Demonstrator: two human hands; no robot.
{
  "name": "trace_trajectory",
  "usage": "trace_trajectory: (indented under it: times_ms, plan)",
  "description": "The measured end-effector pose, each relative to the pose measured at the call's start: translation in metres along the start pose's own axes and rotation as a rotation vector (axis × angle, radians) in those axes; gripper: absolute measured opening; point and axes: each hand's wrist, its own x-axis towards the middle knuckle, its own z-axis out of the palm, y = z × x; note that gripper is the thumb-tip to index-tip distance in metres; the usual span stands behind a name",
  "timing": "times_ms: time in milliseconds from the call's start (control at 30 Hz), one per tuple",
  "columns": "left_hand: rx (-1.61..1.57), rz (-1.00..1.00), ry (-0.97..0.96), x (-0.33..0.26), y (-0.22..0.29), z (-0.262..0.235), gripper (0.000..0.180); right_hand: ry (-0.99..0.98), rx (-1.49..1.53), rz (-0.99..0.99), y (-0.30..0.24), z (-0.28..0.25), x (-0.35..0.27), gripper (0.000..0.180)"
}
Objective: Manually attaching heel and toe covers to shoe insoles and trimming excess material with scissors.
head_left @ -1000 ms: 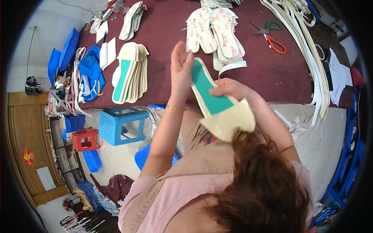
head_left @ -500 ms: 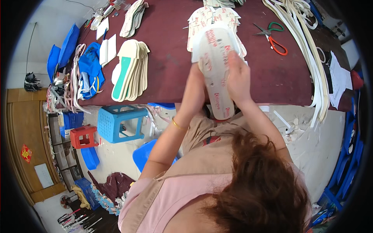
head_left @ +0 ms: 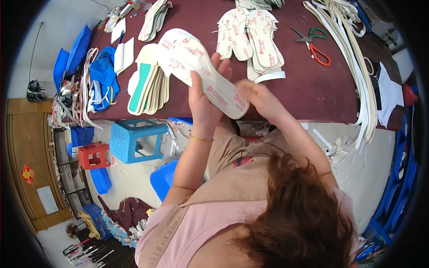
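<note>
A white shoe insole (head_left: pixel 204 70) with red print is held slanting above the table's front part, its wide end up to the left. My left hand (head_left: pixel 203 100) grips it from below, thumb on top and fingertips showing past the far edge. At the narrow end, the fingers of my right hand (head_left: pixel 260 99) are closed on the rim; their tips are partly hidden. The wide end overlaps a fanned stack of insoles (head_left: pixel 154 91), whose leftmost piece has a green face. Beyond my hands lies a pile of printed insoles (head_left: pixel 264 42) with a white curved strip (head_left: pixel 271 77) at its near edge.
Scissors (head_left: pixel 310 39) with green and red handles lie on the dark red table (head_left: pixel 308 94). Long white strips (head_left: pixel 346 58) hang over its right side. Another insole stack (head_left: pixel 153 21) lies at the far left, a blue cloth (head_left: pixel 103 78) nearer. A blue stool (head_left: pixel 136 140) stands below.
The insole has swung left and tilted, its wide end off the pile and over the fanned stack. My right hand has slid down to the narrow end. The white strip now shows by the pile.
</note>
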Motion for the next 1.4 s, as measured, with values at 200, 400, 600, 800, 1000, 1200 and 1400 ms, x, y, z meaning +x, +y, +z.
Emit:
trace_trajectory:
  times_ms: [200, 400, 600, 800, 1000, 1200, 1400]
  plan:
    - [-0.241, 0.023, -0.097, 0.005, -0.001, -0.016, 0.046, -0.102, 0.387, 0.206, 0.023, 0.014, -0.013, 0.038]
    - [-0.166, 0.086, 0.105, 0.007, 0.004, -0.014, 0.041, -0.107, 0.573, 0.215, 0.016, 0.032, -0.009, 0.029]
    - [-0.056, 0.092, 0.187, 0.003, 0.008, -0.025, 0.040, -0.151, 0.740, 0.308, 0.032, 0.040, -0.009, 0.031]
    - [0.145, 0.055, 0.101, 0.002, 0.015, -0.042, 0.028, -0.218, 0.785, 0.486, 0.041, 0.026, -0.012, 0.039]
    - [0.509, 0.278, 0.211, 0.014, 0.018, -0.041, 0.043, -0.067, 0.218, 0.123, 0.035, 0.025, -0.017, 0.029]
    - [0.549, 0.264, 0.195, 0.019, 0.015, -0.042, 0.048, -0.059, 0.082, 0.096, 0.030, 0.024, -0.013, 0.022]
    - [0.603, 0.273, 0.219, 0.018, 0.007, -0.039, 0.052, -0.011, 0.049, 0.135, 0.039, 0.020, -0.009, 0.018]
